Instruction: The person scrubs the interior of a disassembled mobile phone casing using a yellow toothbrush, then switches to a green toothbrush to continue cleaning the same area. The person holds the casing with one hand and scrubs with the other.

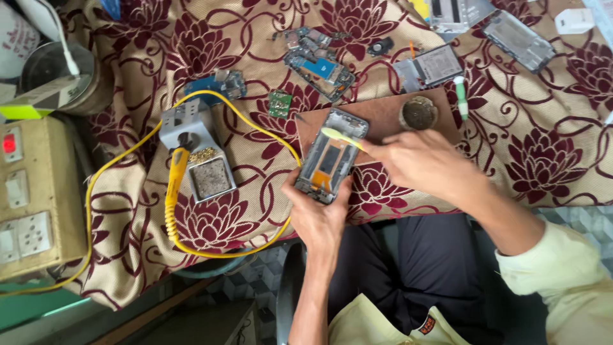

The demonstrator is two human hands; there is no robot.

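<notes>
My left hand (319,214) grips the near end of an opened phone frame (332,153), holding it tilted over the cloth-covered table. My right hand (424,163) pinches a yellow brush-like tool (341,136), whose tip rests on the upper part of the frame. A brown board (383,115) lies just beyond the phone, under my right hand's fingers.
A soldering iron (174,185) with a yellow cable sits in its grey stand (191,137) at left. A small round tin (418,112) and a green-white tool (461,97) lie near the board. Circuit boards and phone parts (319,64) are scattered farther back. A switch box (29,198) stands at far left.
</notes>
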